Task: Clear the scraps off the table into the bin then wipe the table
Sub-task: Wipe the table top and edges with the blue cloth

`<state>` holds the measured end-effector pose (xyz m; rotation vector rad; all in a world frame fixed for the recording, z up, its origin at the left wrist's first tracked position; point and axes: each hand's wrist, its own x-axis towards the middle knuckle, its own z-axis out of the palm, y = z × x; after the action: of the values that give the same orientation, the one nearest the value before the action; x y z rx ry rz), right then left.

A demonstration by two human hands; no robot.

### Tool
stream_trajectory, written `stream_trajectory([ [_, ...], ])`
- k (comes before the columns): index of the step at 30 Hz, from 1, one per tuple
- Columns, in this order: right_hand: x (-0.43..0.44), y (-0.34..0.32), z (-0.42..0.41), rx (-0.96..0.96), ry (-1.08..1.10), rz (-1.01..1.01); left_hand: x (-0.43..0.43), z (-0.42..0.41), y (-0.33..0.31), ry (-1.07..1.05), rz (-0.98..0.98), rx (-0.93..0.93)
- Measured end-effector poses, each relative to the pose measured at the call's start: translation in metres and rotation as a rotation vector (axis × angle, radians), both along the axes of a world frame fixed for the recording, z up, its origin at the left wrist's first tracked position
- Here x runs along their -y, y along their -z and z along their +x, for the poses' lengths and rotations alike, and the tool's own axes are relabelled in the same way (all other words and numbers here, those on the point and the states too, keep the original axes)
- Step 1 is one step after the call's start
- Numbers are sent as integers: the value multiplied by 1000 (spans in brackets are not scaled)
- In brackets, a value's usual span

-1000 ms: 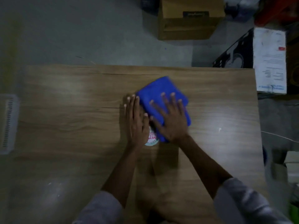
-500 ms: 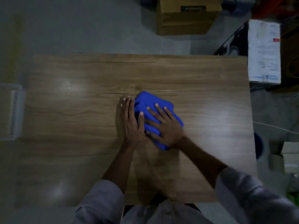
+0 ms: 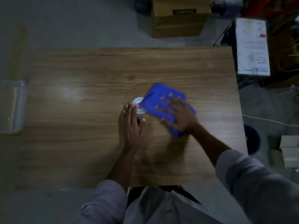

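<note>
The folded blue cloth (image 3: pixel 155 97) has slid right under the flat, spread right hand (image 3: pixel 179 117), uncovering a round white printed disc (image 3: pixel 138 107) on the wooden counter (image 3: pixel 80 126). The left hand (image 3: pixel 131 126) lies flat just beside the disc, holding nothing. Wiping looks under way.

A folded bright blue cloth (image 3: pixel 155 97) lies flat on the wooden table (image 3: pixel 80 126), a little right of its middle and turned at a slant, with the right hand (image 3: pixel 179 117) spread over it. A small round white scrap (image 3: pixel 137 105) with pink and blue print lies flat, partly tucked under the cloth's left edge, just beside the left hand (image 3: pixel 131 126).
</note>
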<state>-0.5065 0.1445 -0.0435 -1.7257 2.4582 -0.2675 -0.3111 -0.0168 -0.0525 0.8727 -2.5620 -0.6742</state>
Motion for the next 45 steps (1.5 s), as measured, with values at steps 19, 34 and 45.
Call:
stream_trajectory([
  [19, -34, 1, 65, 71, 731, -102, -72, 41, -2, -30, 47, 75],
  [34, -89, 8, 163, 62, 27, -19, -123, 110, -8, 102, 167, 20],
  [45, -88, 1, 254, 235, 380, -47, -144, 184, -31, 108, 322, 50],
])
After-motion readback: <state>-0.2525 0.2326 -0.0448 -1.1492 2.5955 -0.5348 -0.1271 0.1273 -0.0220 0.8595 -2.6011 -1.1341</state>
